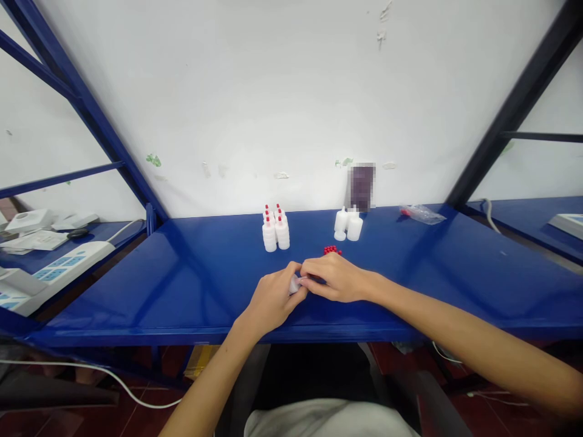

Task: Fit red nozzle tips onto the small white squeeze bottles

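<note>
Near the table's front edge, my left hand (274, 297) is wrapped round a small white bottle (294, 285), mostly hidden by the fingers. My right hand (334, 277) pinches at the bottle's tip; what its fingertips hold is too small to make out. Just behind my right hand lies a small cluster of red caps (331, 249). Several white bottles with red caps (276, 230) stand upright in rows further back, left of centre. To the right stand a few white bottles (354, 227) without red caps, beside a small white round piece (340, 235).
The blue table (204, 273) meets a white wall. A clear plastic bag (423, 213) with something red lies at the back right, and a pixelated dark object (362, 187) leans on the wall. White power strips (68, 264) are at the left.
</note>
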Tool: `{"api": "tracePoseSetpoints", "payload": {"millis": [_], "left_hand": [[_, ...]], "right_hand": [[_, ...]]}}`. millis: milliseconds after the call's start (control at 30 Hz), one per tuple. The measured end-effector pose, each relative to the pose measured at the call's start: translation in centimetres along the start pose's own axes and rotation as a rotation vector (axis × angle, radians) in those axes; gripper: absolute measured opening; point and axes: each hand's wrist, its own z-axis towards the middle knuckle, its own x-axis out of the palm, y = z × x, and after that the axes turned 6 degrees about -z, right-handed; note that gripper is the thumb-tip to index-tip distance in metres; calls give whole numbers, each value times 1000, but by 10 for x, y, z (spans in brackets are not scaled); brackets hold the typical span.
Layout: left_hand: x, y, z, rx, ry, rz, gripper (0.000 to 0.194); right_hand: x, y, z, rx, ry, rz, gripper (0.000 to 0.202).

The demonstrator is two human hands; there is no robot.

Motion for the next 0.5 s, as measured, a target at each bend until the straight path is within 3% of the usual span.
{"api": "tracePoseSetpoints", "payload": {"millis": [100,233,300,367,500], "left_hand": [[-2,-1,0,-52,-27,-85,36],[-4,-2,1,-90,-68,-109,28],[-4,-2,2,-72,-65,-89,34],[-4,-1,2,-50,-56,-72,37],[-4,-2,2,-35,-31,-68,37]], "right_hand": [[-4,-8,-2,64,-91,-34,25],[-32,-45,-12,497,-179,-329,23],[-44,-63,-18,756,-127,-471,24],[-49,-75,-21,917,-62,-536,27],[-45,-82,-20,989,5,-554,31]]}}
